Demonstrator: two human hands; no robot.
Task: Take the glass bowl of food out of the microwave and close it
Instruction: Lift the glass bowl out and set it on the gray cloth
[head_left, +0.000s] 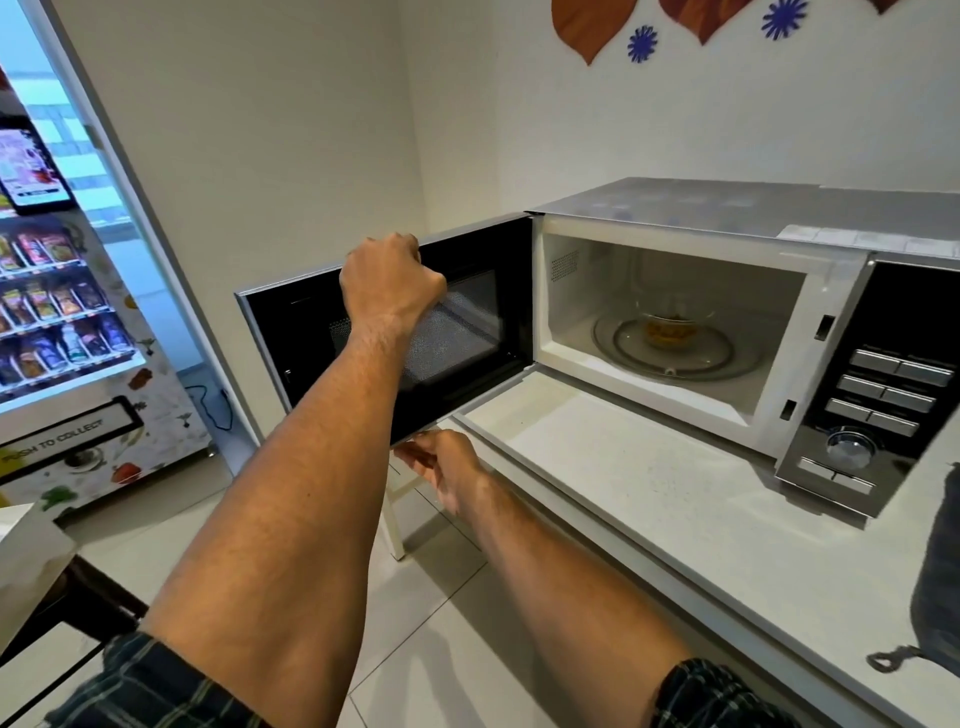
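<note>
A silver microwave stands on a white counter with its door swung wide to the left. Inside, a glass bowl of yellowish food sits on the glass turntable. My left hand is curled over the door's top edge. My right hand is below the door's bottom edge, fingers apart and touching its underside. Both hands are well left of the bowl.
The microwave's control panel with buttons and a dial is on the right. A dark bag lies at the counter's right edge. A lit vending machine stands at the left on the tiled floor. A white stool leg shows under the counter.
</note>
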